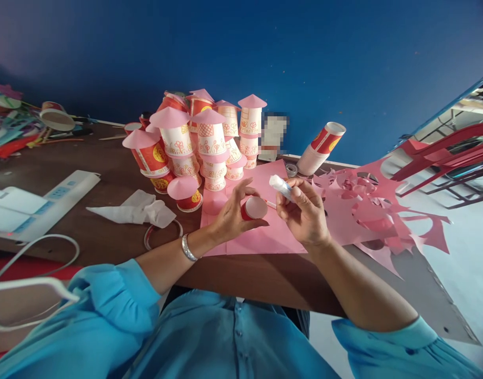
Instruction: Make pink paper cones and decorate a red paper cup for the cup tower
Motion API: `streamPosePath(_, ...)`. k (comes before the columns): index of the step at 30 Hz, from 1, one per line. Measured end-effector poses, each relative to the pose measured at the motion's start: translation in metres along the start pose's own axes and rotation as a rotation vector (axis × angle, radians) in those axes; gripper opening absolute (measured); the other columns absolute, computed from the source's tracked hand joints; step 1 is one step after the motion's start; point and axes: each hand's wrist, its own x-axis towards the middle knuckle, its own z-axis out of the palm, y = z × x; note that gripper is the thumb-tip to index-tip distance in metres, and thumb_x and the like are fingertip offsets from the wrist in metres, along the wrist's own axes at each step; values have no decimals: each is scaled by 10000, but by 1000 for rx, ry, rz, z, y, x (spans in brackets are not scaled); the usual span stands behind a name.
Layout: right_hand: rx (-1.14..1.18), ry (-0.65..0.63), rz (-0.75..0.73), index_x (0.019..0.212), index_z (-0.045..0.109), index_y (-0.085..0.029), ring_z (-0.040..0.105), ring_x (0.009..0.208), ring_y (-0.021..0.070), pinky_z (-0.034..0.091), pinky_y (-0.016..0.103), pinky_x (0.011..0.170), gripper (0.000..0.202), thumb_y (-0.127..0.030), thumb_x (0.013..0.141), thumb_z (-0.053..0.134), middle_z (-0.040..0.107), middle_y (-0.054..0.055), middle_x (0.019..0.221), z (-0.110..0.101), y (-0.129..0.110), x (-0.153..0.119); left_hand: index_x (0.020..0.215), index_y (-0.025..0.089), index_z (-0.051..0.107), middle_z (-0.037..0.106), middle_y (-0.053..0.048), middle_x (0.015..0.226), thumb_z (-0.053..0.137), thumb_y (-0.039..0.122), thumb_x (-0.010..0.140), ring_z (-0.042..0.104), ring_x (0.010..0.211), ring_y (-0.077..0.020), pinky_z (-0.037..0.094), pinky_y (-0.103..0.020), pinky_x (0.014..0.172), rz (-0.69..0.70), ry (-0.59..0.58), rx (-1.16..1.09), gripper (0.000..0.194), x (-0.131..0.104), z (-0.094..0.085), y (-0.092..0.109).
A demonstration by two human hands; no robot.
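"That brown table (111, 160) looks crowded from here."

"It is. The pink sheet (271, 239) lies along its near edge, with cut scraps (368, 202) heaped to the right. If a forearm dragged across those, I think they could slide or tear."

"And the roofed paper-cup towers (212, 142)?"

"Just beyond the left hand, tightly grouped. One careless elbow or wrist might topple several. The stacked cups (320, 150) at the back seem to lean too; a bump could send them over."

"What are the hands doing?"

"They're near each other but apart, above the sheet. The left hand (234, 213) curls round a small red cup (255, 209), its pale round end facing us. Squeezing too hard might dent it."

"And the right hand (305, 213)?"

"Fingers and thumb pinch a white tube (281, 186), a glue stick by the look of it, just beside the cup. A clumsy tilt could smear the cup's side. I can't tell whether it's capped."
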Motion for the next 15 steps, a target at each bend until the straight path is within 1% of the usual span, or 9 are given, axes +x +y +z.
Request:
streamPosePath(3,44,-32,6,895,563,-255,480,464,87,362,235,416,330,-526,876,751,619,-45,695,-2,4,1,1584,311,163,655,-137,1273,859,443,793,665,1158,-275,542,-483,1003,-47,-42,-59,1062,0,1,-3)
streamPosePath(6,94,-63,31,905,584,-243,506,464,85,369,236,420,322,-495,862,781,647,-37,716,-2,8,1,1595,345,119,664,-138,1304,850,415,810,671,1191,-285,559,-475,987,-109,-72,-102,1075,-1,3,-6)
streamPosePath(8,93,-60,39,917,585,-240,517,471,84,376,236,423,336,-497,852,791,659,-31,734,-2,10,1,1609,347,95,627,-161,1383,843,435,813,643,1265,-304,562,-481,1002,-108,-82,-103,1096,0,2,-7)
streamPosePath(9,82,-52,42,924,579,-241,519,476,84,381,237,425,348,-503,847,794,663,-29,746,-2,10,1,1614,338,108,578,-183,1452,842,459,807,610,1319,-318,554,-492,1025,-84,-76,-88,1098,0,1,-6)
streamPosePath(11,59,-37,50,946,562,-245,518,482,82,390,239,428,374,-519,840,795,666,-28,769,-1,9,1,1606,306,195,472,-213,1547,849,517,780,542,1392,-342,523,-522,1081,-21,-16,-32,1074,2,-3,-3)
streamPosePath(12,53,-33,59,959,554,-247,519,486,82,393,238,429,385,-525,840,793,668,-27,783,0,9,0,1588,287,261,456,-214,1549,851,538,769,534,1388,-343,514,-528,1092,7,28,-2,1041,3,-7,0)
streamPosePath(13,56,-37,69,974,546,-248,521,487,81,391,235,426,394,-529,844,789,668,-28,794,2,9,-1,1565,269,323,502,-199,1491,850,547,767,559,1340,-328,522,-522,1081,19,78,16,996,4,-10,4)
streamPosePath(15,80,-71,93,1005,534,-249,516,475,76,374,221,414,389,-526,868,772,657,-41,781,6,10,-5,1513,256,439,616,-132,1267,817,525,817,634,1121,-250,580,-445,964,24,143,-6,836,6,-18,15)
